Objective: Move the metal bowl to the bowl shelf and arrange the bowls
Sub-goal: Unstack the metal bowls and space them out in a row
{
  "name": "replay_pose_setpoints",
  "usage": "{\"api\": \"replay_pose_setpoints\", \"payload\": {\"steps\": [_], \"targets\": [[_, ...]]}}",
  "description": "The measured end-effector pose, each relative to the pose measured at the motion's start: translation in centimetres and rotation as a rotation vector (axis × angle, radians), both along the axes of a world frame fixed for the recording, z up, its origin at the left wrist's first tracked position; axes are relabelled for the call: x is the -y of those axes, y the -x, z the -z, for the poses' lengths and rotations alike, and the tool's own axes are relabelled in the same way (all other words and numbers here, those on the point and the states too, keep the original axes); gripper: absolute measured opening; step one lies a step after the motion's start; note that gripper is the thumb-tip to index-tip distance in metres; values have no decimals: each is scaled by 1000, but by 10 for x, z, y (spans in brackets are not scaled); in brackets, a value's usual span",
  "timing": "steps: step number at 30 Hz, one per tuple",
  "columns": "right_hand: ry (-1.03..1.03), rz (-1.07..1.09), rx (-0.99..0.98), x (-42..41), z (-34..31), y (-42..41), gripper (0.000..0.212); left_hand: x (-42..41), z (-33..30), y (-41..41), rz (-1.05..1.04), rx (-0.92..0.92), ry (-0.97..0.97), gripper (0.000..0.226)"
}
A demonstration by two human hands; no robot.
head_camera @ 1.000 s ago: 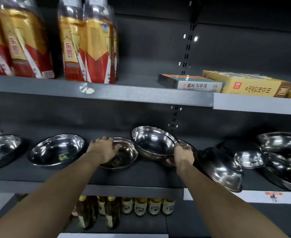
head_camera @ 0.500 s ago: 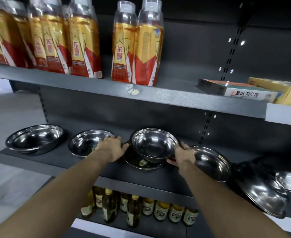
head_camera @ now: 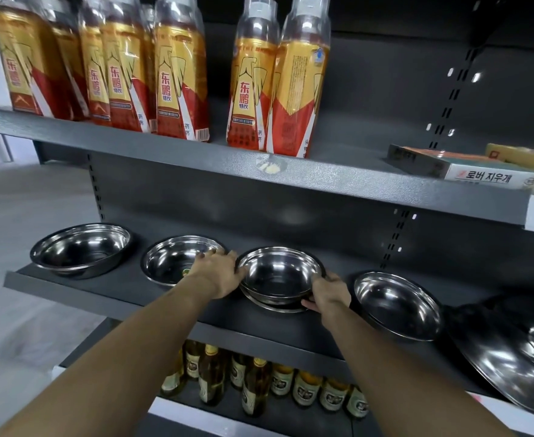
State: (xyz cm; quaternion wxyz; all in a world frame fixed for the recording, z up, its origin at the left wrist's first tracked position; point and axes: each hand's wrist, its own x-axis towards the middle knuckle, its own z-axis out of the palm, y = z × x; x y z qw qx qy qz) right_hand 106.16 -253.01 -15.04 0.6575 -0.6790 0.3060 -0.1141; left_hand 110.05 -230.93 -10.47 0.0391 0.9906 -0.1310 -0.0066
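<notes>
A shiny metal bowl (head_camera: 280, 274) sits nested on top of a second bowl (head_camera: 275, 307) in the middle of the dark grey bowl shelf (head_camera: 101, 288). My left hand (head_camera: 220, 272) grips the top bowl's left rim. My right hand (head_camera: 327, 291) holds the stack's right side, fingers curled under the rim. Other metal bowls stand in a row: one at the far left (head_camera: 81, 250), one just left of my hand (head_camera: 172, 260), one to the right (head_camera: 396, 304). More bowls lie tilted at the far right (head_camera: 511, 357).
The shelf above (head_camera: 322, 178) carries orange and red drink bottles (head_camera: 253, 89) and flat boxes (head_camera: 480, 171) at the right, low over the bowls. Small glass bottles (head_camera: 256, 386) fill the shelf below. Grey floor lies to the left.
The raised bowl came down onto the bowl beneath and now sits nested in it. My view shifted left, showing more of the left bowls. Both hands stayed on the stack.
</notes>
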Motion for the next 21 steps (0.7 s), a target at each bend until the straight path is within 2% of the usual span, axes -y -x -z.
{"api": "replay_pose_setpoints", "payload": {"steps": [6,9,11,17,21], "targets": [[208,-3,-72,7,5,-1,33,4,1,-1,17,-20,17,61],[285,-25,-98,12,8,2,49,11,3,-3,39,-19,23,59],[257,-9,-95,18,7,6,59,19,5,-4,54,-10,26,60],[33,64,-83,53,7,33,40,71,8,-2,155,0,17,60],[-76,148,-43,82,6,56,46,115,9,8,275,35,-30,59]]}}
